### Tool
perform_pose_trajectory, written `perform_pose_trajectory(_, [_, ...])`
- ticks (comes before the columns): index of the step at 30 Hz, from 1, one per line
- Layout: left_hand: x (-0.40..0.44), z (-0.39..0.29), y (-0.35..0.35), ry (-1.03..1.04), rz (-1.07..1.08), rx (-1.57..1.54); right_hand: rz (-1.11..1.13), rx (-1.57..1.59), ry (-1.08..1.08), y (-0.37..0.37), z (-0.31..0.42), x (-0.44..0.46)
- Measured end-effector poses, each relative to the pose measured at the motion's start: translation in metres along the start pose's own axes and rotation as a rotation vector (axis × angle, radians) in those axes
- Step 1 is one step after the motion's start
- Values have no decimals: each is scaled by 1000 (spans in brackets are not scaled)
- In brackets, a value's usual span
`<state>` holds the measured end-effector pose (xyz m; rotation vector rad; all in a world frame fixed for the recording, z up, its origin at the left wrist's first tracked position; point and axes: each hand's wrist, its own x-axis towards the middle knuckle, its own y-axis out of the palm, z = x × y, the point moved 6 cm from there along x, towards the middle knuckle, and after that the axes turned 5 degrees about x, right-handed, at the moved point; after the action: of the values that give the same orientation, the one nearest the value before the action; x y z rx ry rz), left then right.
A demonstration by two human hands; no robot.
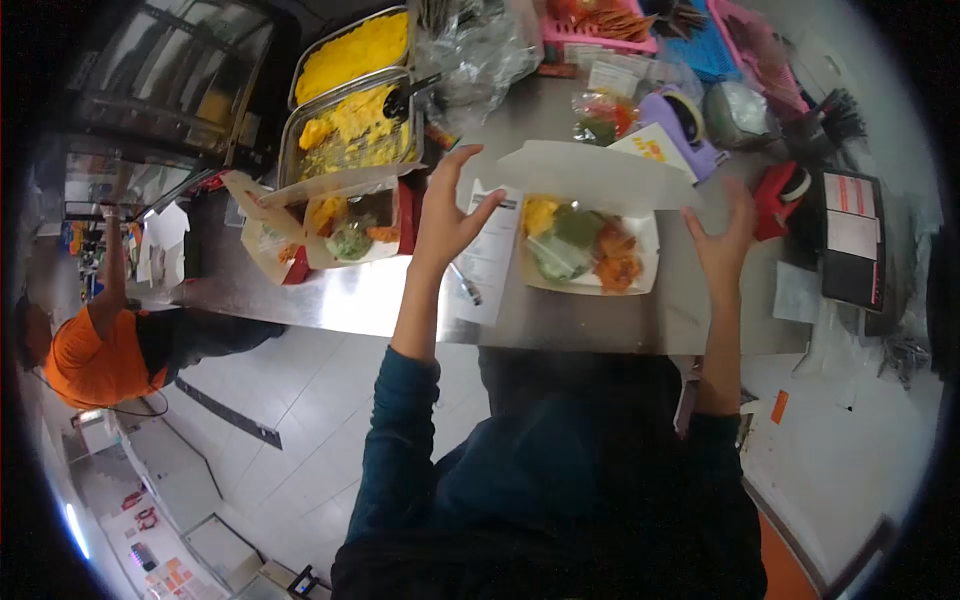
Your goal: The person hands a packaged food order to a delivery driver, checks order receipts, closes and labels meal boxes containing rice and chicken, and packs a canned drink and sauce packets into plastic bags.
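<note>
An open food box point(645, 268) with a raised white lid point(600, 172) stands on the steel counter point(375, 300). Inside it are yellow food, a green item, a clear bag and orange-brown pieces. My left hand point(452, 215) is raised left of this box, thumb and fingers apart, holding nothing. To the right of the box, near the lid's right end, my right hand point(725, 235) is open and empty, slightly blurred. Under and beside my left hand lie a printed paper point(485, 290) and a pen point(466, 284).
Another filled box point(375, 262) is at the left, below two trays of yellow food point(350, 140). A purple tape dispenser point(685, 130), red tape dispenser point(778, 200) and pink baskets point(600, 28) stand toward the back right. A person in orange point(105, 350) is far left.
</note>
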<state>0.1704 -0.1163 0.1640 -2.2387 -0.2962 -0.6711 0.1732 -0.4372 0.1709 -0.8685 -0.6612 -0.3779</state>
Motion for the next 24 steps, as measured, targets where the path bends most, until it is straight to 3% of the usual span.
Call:
perform_pose_trajectory(3, [11,22,36,-311,332,-171,619,356,724,37,-51,-12])
perform_pose_trajectory(4, [4,35,49,-455,326,-359,629,514,691,49,-61,-19])
perform_pose_trajectory(6, [-5,45,68,-441,265,-649,647,833,613,79,-81,-41])
perform_pose_trajectory(9, [-6,19,84,-488,131,-921,329,1197,493,93,-50,-42])
perform_pose_trajectory(11, [-8,4,92,-405,-60,-509,185,940,463,92,-5,-29])
perform_pose_trajectory(14, [-13,6,111,-389,1,-138,155,708,376,104,1,-24])
perform_pose_trajectory(15, [-13,9,111,-403,64,-262,172,658,335,112,-2,-21])
perform_pose_trajectory(17, [-2,1,97,-424,188,-513,266,868,413,117,-10,-10])
perform_pose_trajectory(18, [3,-2,91,-394,110,-629,312,973,451,120,-12,-6])
perform_pose_trajectory(21, [-2,16,106,-428,-34,-421,430,863,359,130,-8,-7])
perform_pose_trajectory(24, [5,7,111,-478,-77,87,476,827,404,142,-19,-6])
